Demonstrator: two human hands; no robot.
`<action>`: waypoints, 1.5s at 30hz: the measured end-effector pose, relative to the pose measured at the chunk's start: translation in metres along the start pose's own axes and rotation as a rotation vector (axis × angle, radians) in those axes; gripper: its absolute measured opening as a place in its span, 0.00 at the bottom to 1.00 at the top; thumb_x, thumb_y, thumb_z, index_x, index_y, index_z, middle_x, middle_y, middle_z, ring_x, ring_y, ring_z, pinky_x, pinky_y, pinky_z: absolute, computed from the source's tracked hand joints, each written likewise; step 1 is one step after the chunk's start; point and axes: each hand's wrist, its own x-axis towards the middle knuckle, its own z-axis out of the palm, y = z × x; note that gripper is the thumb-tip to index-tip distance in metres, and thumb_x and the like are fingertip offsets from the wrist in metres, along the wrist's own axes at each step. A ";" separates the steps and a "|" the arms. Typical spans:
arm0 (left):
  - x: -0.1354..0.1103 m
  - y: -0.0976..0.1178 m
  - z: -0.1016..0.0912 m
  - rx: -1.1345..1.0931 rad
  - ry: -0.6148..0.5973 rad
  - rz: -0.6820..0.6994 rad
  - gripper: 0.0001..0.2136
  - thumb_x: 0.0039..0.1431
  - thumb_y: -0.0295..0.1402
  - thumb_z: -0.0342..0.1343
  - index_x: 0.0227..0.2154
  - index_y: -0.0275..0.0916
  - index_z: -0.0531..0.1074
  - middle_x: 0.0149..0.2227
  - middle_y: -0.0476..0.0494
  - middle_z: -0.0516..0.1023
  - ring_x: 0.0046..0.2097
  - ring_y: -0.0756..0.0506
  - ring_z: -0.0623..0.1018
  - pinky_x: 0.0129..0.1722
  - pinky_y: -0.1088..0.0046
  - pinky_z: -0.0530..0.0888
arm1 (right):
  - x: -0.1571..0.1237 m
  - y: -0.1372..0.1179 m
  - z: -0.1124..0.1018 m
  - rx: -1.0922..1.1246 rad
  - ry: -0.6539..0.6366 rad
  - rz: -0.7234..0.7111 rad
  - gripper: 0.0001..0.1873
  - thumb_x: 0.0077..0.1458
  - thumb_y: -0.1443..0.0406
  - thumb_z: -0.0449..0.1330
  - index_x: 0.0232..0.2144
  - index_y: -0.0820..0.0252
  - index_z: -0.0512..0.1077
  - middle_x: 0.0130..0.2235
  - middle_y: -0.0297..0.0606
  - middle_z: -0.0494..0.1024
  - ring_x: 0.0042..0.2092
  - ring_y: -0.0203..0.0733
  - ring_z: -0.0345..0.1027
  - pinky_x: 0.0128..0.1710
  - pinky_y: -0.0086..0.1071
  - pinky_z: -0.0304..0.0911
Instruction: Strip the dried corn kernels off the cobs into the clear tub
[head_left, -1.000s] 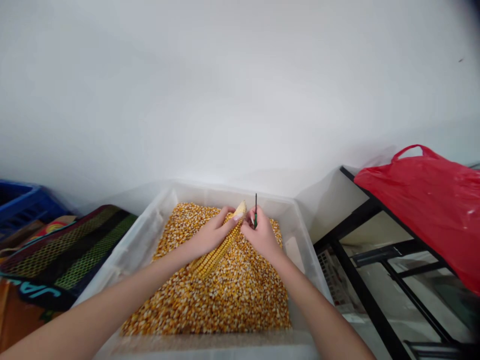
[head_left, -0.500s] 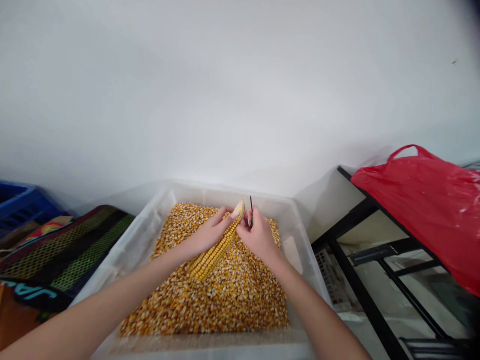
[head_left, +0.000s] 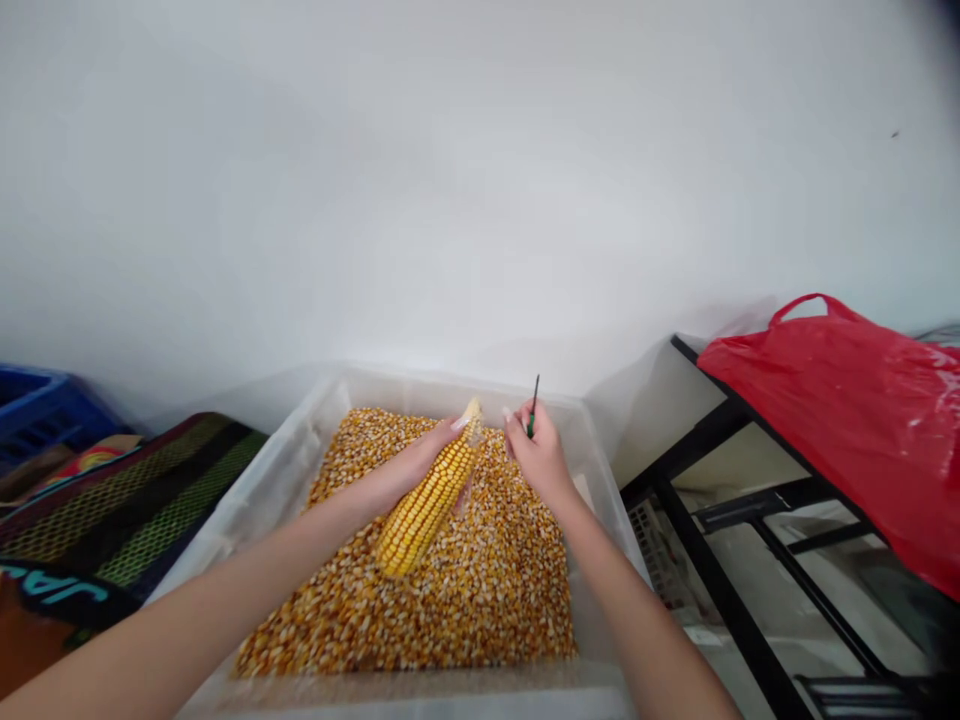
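Observation:
A clear plastic bin (head_left: 285, 455) full of loose yellow corn kernels (head_left: 480, 590) sits in front of me. My left hand (head_left: 409, 468) is closed around a yellow corn cob (head_left: 429, 500), which slants from near the bin's middle up toward the far edge. A little to the right of the cob's tip, my right hand (head_left: 538, 455) is closed on a thin tool with a green handle and a dark shaft (head_left: 533, 404) that points upward. The right hand is apart from the cob.
A black metal rack (head_left: 750, 540) stands to the right with a red plastic bag (head_left: 840, 400) on top. At left lie a dark mesh bag (head_left: 127, 510) and a blue crate (head_left: 37, 405). A white wall rises behind the bin.
My right hand with the tool has drawn away to the right from the cob's tip. The cob has turned in my left hand, now showing full rows of kernels.

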 end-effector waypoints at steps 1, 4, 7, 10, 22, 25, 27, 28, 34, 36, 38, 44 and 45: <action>0.001 -0.001 -0.002 -0.029 -0.043 -0.056 0.24 0.50 0.53 0.46 0.28 0.34 0.71 0.21 0.42 0.74 0.22 0.45 0.72 0.24 0.69 0.70 | -0.002 0.000 0.003 0.065 -0.056 0.015 0.12 0.54 0.60 0.50 0.26 0.56 0.50 0.21 0.24 0.57 0.20 0.30 0.54 0.22 0.25 0.52; 0.004 -0.003 -0.009 -0.145 -0.111 -0.089 0.25 0.50 0.54 0.46 0.29 0.33 0.72 0.24 0.40 0.75 0.24 0.45 0.74 0.25 0.70 0.71 | -0.007 -0.006 0.012 0.215 -0.135 -0.017 0.13 0.54 0.60 0.52 0.27 0.57 0.50 0.24 0.26 0.63 0.25 0.30 0.61 0.25 0.25 0.56; 0.007 -0.004 -0.015 -0.231 -0.073 -0.082 0.23 0.50 0.52 0.48 0.30 0.33 0.72 0.25 0.41 0.76 0.26 0.46 0.75 0.27 0.70 0.72 | -0.010 -0.015 0.014 0.315 -0.137 -0.066 0.13 0.54 0.61 0.53 0.26 0.57 0.50 0.28 0.29 0.68 0.30 0.32 0.65 0.28 0.26 0.58; 0.008 -0.003 -0.017 -0.264 0.010 -0.067 0.21 0.50 0.50 0.50 0.29 0.33 0.72 0.25 0.41 0.76 0.25 0.46 0.74 0.26 0.70 0.72 | -0.012 -0.024 0.011 0.395 -0.145 -0.079 0.14 0.54 0.63 0.54 0.26 0.57 0.50 0.31 0.32 0.71 0.33 0.33 0.66 0.28 0.26 0.58; -0.001 0.015 -0.009 -0.433 0.004 0.076 0.15 0.53 0.43 0.50 0.39 0.38 0.67 0.27 0.46 0.75 0.22 0.47 0.74 0.23 0.69 0.73 | -0.018 -0.044 0.008 0.563 -0.211 -0.100 0.13 0.56 0.65 0.52 0.26 0.56 0.48 0.38 0.37 0.75 0.38 0.36 0.68 0.32 0.29 0.59; -0.002 0.017 -0.012 -0.415 0.013 0.092 0.15 0.53 0.42 0.50 0.39 0.38 0.67 0.27 0.45 0.76 0.22 0.46 0.75 0.23 0.68 0.73 | -0.019 -0.046 0.006 0.606 -0.228 -0.081 0.13 0.56 0.65 0.52 0.26 0.56 0.48 0.39 0.36 0.75 0.42 0.37 0.68 0.40 0.32 0.59; -0.003 0.019 -0.014 -0.415 0.014 0.116 0.13 0.53 0.41 0.50 0.38 0.38 0.67 0.26 0.46 0.75 0.23 0.46 0.75 0.24 0.68 0.73 | -0.020 -0.046 0.006 0.632 -0.250 -0.071 0.13 0.56 0.65 0.53 0.27 0.56 0.49 0.41 0.36 0.75 0.44 0.37 0.67 0.46 0.35 0.57; -0.004 0.020 -0.014 -0.421 0.010 0.132 0.12 0.53 0.40 0.50 0.38 0.39 0.67 0.25 0.46 0.75 0.23 0.45 0.75 0.25 0.68 0.73 | -0.020 -0.046 0.006 0.643 -0.261 -0.066 0.13 0.55 0.65 0.53 0.27 0.56 0.49 0.42 0.37 0.74 0.45 0.37 0.67 0.48 0.36 0.56; -0.008 0.024 -0.015 -0.437 -0.002 0.196 0.13 0.53 0.40 0.49 0.37 0.37 0.68 0.27 0.44 0.75 0.25 0.45 0.75 0.25 0.67 0.73 | -0.021 -0.045 0.007 0.631 -0.267 -0.032 0.14 0.54 0.63 0.54 0.27 0.56 0.49 0.42 0.37 0.74 0.48 0.40 0.65 0.52 0.41 0.54; -0.008 0.024 -0.014 -0.448 0.006 0.222 0.13 0.53 0.40 0.49 0.35 0.36 0.69 0.27 0.43 0.75 0.26 0.46 0.75 0.26 0.67 0.73 | -0.020 -0.042 0.008 0.607 -0.252 -0.014 0.14 0.53 0.61 0.55 0.27 0.56 0.50 0.43 0.36 0.74 0.49 0.40 0.64 0.51 0.41 0.55; -0.009 0.025 -0.012 -0.462 0.030 0.243 0.12 0.53 0.39 0.50 0.34 0.35 0.69 0.27 0.43 0.74 0.27 0.46 0.75 0.28 0.68 0.74 | -0.020 -0.038 0.012 0.580 -0.253 0.026 0.15 0.52 0.59 0.55 0.27 0.56 0.50 0.44 0.36 0.72 0.51 0.41 0.63 0.49 0.41 0.58; -0.010 0.021 -0.008 -0.445 0.077 0.337 0.17 0.53 0.37 0.50 0.46 0.36 0.66 0.30 0.44 0.74 0.30 0.47 0.75 0.30 0.69 0.74 | -0.035 -0.031 0.041 0.512 -0.509 0.239 0.24 0.41 0.59 0.64 0.39 0.55 0.58 0.46 0.36 0.70 0.48 0.42 0.65 0.48 0.42 0.63; -0.010 0.019 -0.008 -0.428 0.075 0.362 0.19 0.53 0.37 0.49 0.48 0.37 0.65 0.31 0.44 0.74 0.30 0.47 0.74 0.29 0.69 0.73 | -0.039 -0.033 0.046 0.510 -0.531 0.239 0.28 0.40 0.60 0.65 0.42 0.54 0.58 0.48 0.36 0.69 0.49 0.42 0.64 0.50 0.41 0.62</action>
